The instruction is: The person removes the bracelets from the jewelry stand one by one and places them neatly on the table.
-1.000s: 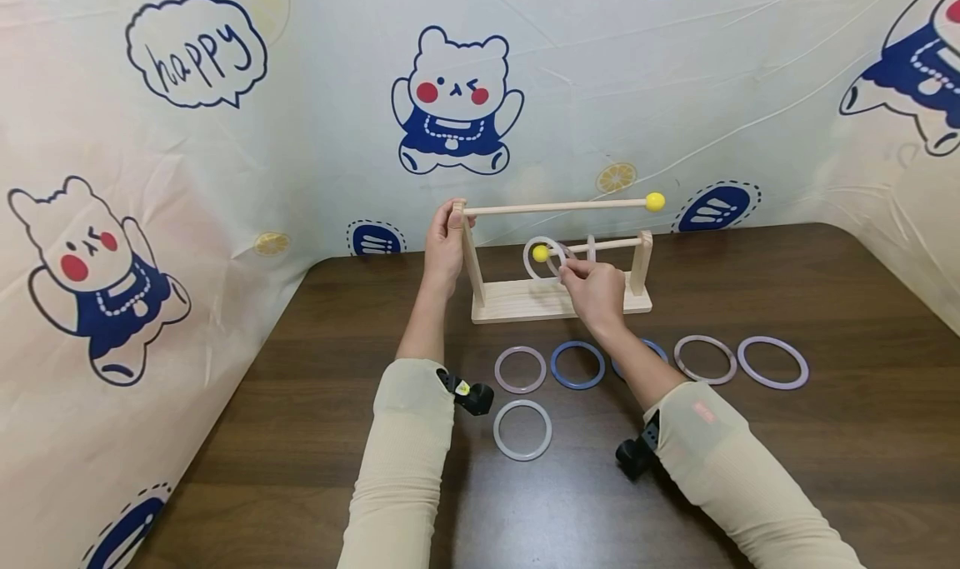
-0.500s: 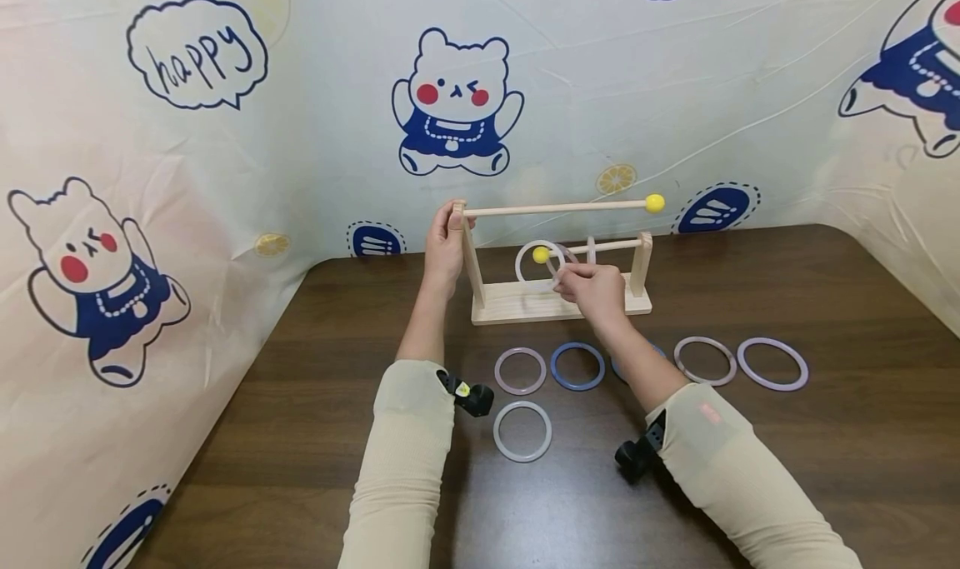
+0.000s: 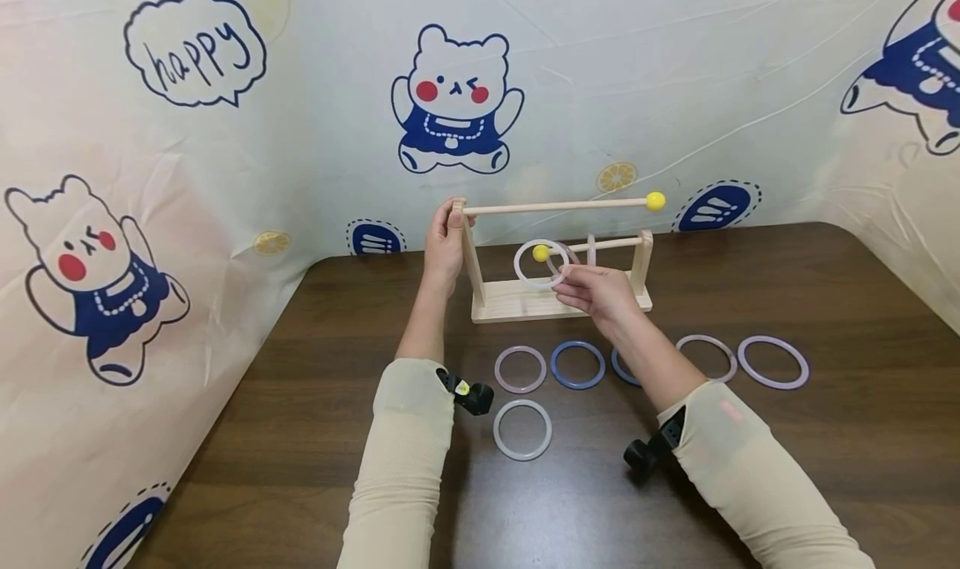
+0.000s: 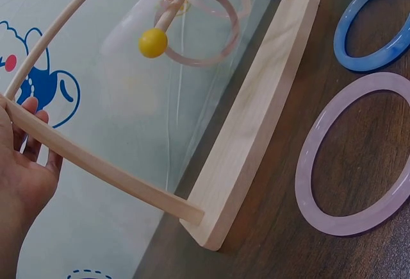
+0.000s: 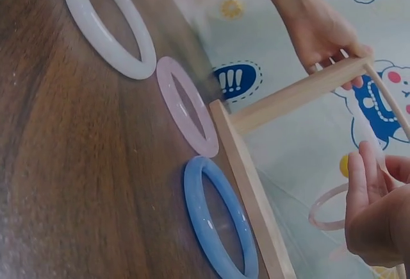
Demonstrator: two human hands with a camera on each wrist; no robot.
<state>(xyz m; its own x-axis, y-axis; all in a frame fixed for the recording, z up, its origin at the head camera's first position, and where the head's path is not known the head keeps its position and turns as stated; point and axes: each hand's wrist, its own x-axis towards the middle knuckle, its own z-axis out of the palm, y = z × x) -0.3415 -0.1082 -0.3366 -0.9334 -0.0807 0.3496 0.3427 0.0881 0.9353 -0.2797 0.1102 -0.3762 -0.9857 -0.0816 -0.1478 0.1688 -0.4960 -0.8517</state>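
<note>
My left hand [image 3: 444,252] grips the top of the left post of a pale wooden rack [image 3: 517,304]. Its upper rod [image 3: 555,208] and lower rod [image 3: 613,245] each end in a yellow ball. Between thumb and fingers, my right hand [image 3: 606,296] pinches a white ring [image 3: 517,265] at its right edge. In the head view the lower yellow ball [image 3: 541,253] shows inside that ring; whether the ring is round the rod I cannot tell. A pinkish ring [image 4: 235,38] hangs on the lower rod, with a pale ring [image 3: 592,251] farther along.
In front of the rack, a row of rings lies on the dark wooden table [image 3: 300,436]: a pink ring [image 3: 498,371], a blue ring [image 3: 553,367], another blue ring [image 3: 617,367] partly behind my forearm, and two pale purple ones. Nearer lies a whitish ring [image 3: 497,431].
The white ring has shifted slightly left and down around the view of the yellow ball. My right hand has turned a little and its forearm has swung right. My left hand stays put.
</note>
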